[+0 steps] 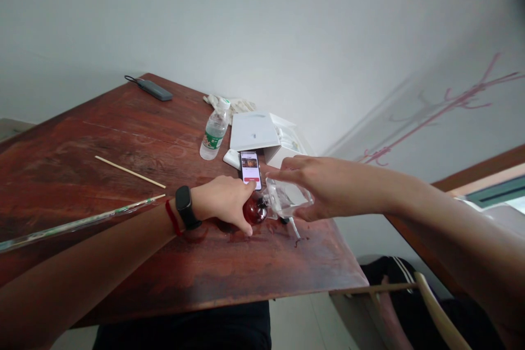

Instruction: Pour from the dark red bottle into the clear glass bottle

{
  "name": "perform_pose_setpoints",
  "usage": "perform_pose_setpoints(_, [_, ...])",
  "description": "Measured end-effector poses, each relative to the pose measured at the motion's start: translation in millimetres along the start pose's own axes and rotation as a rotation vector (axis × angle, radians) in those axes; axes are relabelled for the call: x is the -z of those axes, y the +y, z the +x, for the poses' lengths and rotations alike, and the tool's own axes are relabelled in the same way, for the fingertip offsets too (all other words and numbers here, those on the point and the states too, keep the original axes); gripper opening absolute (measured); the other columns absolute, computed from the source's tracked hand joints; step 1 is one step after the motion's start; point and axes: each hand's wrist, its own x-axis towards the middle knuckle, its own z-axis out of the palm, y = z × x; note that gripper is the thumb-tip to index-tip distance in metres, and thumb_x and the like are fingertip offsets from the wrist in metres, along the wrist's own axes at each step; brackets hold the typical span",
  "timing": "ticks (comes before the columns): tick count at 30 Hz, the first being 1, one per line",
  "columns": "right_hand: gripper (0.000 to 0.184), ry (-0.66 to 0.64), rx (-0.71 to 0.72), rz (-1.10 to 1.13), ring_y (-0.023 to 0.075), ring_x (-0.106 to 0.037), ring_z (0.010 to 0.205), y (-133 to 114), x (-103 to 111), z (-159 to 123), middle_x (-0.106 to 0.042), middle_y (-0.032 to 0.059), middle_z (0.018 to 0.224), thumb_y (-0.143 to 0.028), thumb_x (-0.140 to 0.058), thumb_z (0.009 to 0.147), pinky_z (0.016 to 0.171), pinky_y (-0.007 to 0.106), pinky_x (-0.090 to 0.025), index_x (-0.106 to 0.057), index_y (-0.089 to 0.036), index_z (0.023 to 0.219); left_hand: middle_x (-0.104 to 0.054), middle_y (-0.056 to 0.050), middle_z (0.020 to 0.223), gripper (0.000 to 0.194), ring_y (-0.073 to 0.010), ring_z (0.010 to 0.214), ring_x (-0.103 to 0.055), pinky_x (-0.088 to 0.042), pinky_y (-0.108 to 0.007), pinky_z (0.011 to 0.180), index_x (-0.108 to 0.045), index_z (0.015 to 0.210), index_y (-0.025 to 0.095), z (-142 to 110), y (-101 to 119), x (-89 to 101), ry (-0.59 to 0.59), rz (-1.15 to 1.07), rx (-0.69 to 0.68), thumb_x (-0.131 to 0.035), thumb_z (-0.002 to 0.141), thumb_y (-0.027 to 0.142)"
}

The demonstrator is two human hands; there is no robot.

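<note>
My left hand (227, 200) is wrapped around a round amber bottle (252, 211) on the table, thumb and fingers on either side of it. The bottle has a dark neck that points to the right. In my right hand (314, 183) is a clear container (287, 197), tipped on its side with its narrow end at the amber bottle's neck. Whether the two touch, I cannot tell. Beneath the clear container, a white dropper (294, 228) with a dark top lies beside small dark wet spots. Behind my left hand lies a lit phone (250, 169).
A water bottle (214, 131), white box (254, 130) and cloth (241, 105) stand at the back. A grey device (153, 89) lies at the far corner. On the left are a chopstick (130, 171) and a wrapped chopstick (86, 222). The table edge (311, 290) runs in front.
</note>
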Motion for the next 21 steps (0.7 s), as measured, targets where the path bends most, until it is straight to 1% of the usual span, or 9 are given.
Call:
perform_pose_setpoints(3, [0.067, -0.021, -0.016, -0.037, 0.0307, -0.07, 0.113, -0.3, 0.8, 0.4, -0.072, 0.014, 0.13, -0.018, -0.081, 0.08, 0.099, 0.041, -0.055, -0.064, -0.019, 0.144, -0.079, -0.018, 0.113, 0.089, -0.0434, 0.102, -0.077, -0.06, -0.046, 0.088, -0.058, 0.132, 0.015, 0.5, 0.1, -0.5, -0.011, 0.01, 0.012, -0.086, 0.069, 0.071])
perform_pose_setpoints(9, [0.062, -0.036, -0.019, -0.054, 0.0315, -0.068, 0.118, -1.1, 2.4, 1.9, -0.07, 0.0147, 0.133, -0.02, -0.081, 0.082, 0.1, 0.042, -0.055, -0.066, -0.019, 0.142, -0.079, -0.018, 0.116, 0.091, -0.0433, 0.104, -0.077, -0.059, -0.045, 0.089, -0.057, 0.135, 0.015, -0.1, 0.8, 0.6, -0.016, 0.013, 0.023, -0.086, 0.069, 0.071])
perform_pose_setpoints(13, [0.06, -0.064, -0.034, -0.079, 0.0317, -0.069, 0.113, -3.8, 4.4, 3.9, -0.071, 0.0158, 0.129, -0.021, -0.081, 0.082, 0.097, 0.043, -0.055, -0.067, -0.016, 0.141, -0.079, -0.018, 0.113, 0.087, -0.0425, 0.1, -0.078, -0.059, -0.046, 0.089, -0.058, 0.133, 0.015, -0.2, 0.5, 1.2, -0.011, 0.01, 0.01, -0.086, 0.071, 0.069])
perform_pose_setpoints(16, [0.058, -0.086, -0.052, -0.101, 0.0313, -0.069, 0.11, -4.9, 5.2, 5.1, -0.071, 0.0155, 0.125, -0.022, -0.081, 0.083, 0.095, 0.043, -0.056, -0.068, -0.016, 0.139, -0.079, -0.018, 0.112, 0.089, -0.0424, 0.1, -0.078, -0.059, -0.045, 0.089, -0.058, 0.135, 0.015, 0.4, -0.1, 0.4, -0.008, 0.014, 0.009, -0.086, 0.07, 0.07])
perform_pose_setpoints(21, [0.059, -0.078, -0.04, -0.118, 0.0324, -0.069, 0.11, -4.6, 4.1, 6.2, -0.071, 0.0159, 0.125, -0.022, -0.082, 0.082, 0.094, 0.044, -0.056, -0.067, -0.016, 0.139, -0.079, -0.018, 0.114, 0.089, -0.0427, 0.103, -0.077, -0.059, -0.045, 0.09, -0.058, 0.134, 0.015, 1.5, -1.4, -1.2, -0.015, 0.008, 0.006, -0.086, 0.07, 0.07])
